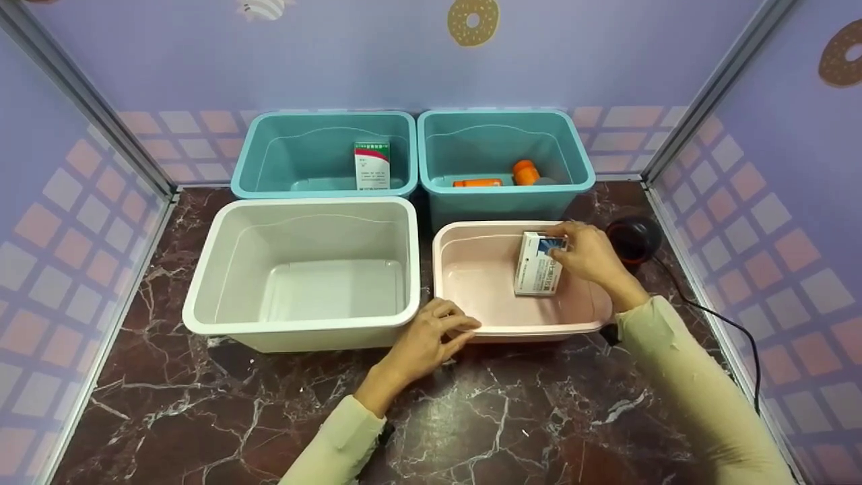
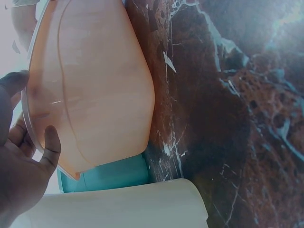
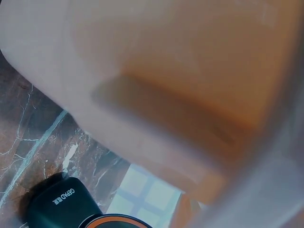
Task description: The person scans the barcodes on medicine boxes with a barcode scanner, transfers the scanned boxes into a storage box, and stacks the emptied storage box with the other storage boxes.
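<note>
In the head view my right hand (image 1: 591, 254) pinches the upper right part of a white medicine box (image 1: 537, 273) with blue print. The box stands tilted inside the pink bin (image 1: 522, 331). At that bin's front left corner, my left hand (image 1: 425, 338) grips the rim. The left wrist view shows the left hand's thumb (image 2: 51, 142) against the outer wall and its fingers over the edge. Through the bin's wall (image 3: 57, 47), the right wrist view shows a blurred dark shape; the right hand is hidden there.
A white bin (image 1: 301, 328) stands left of the pink one. Behind are two teal bins, the left (image 1: 269, 155) with a green-and-white box (image 1: 372, 165), the right (image 1: 465, 145) with orange bottles (image 1: 525, 172). A black corded device (image 1: 633, 239) sits at the right.
</note>
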Tool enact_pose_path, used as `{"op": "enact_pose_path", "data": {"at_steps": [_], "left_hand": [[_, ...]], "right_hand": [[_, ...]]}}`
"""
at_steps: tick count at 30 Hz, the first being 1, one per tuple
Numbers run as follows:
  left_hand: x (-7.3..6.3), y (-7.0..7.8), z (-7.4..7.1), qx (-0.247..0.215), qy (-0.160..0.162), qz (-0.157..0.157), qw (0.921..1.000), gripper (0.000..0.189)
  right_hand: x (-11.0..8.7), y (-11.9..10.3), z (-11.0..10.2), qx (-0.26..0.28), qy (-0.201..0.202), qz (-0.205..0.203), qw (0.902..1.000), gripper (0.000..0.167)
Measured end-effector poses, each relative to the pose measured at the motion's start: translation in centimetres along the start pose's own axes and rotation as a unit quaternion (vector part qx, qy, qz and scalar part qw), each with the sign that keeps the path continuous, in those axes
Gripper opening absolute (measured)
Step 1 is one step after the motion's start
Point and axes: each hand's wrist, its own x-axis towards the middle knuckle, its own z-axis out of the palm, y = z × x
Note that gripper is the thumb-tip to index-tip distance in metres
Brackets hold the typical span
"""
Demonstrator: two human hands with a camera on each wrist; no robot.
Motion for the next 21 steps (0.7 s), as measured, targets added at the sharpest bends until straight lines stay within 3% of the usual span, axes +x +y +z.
{"op": "enact_pose_path", "data": {"at_steps": [21], "left_hand": [[-0.03, -0.05, 0.07, -0.001, 0.006, 0.001, 1.0, 0.018]], "right_hand": [[-0.63, 0.6, 0.21, 0.032, 0.006, 0.012, 0.9994, 0.043]]}}
